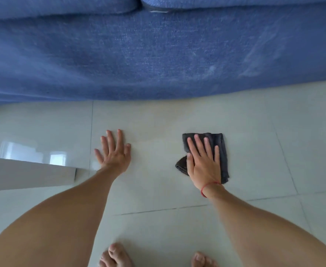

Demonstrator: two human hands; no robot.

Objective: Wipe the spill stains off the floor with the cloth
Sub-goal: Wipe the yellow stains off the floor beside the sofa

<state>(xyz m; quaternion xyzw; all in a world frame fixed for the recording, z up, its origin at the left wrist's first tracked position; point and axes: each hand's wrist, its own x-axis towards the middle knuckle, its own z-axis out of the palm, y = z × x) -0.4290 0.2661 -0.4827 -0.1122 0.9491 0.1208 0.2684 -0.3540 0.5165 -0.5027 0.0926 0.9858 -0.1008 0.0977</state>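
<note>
A dark grey folded cloth [220, 145] lies on the pale tiled floor [158, 189], right of centre. My right hand [203, 160] presses flat on top of it, fingers spread, a red string around the wrist. My left hand [113, 153] rests flat on the bare tile about a hand's width to the left of the cloth, fingers apart, holding nothing. I cannot make out any stain on the tiles around the cloth.
A blue fabric sofa [158, 54] fills the upper half, its base meeting the floor just beyond my hands. A white furniture edge [29, 174] juts in from the left. My bare toes [116, 255] show at the bottom edge.
</note>
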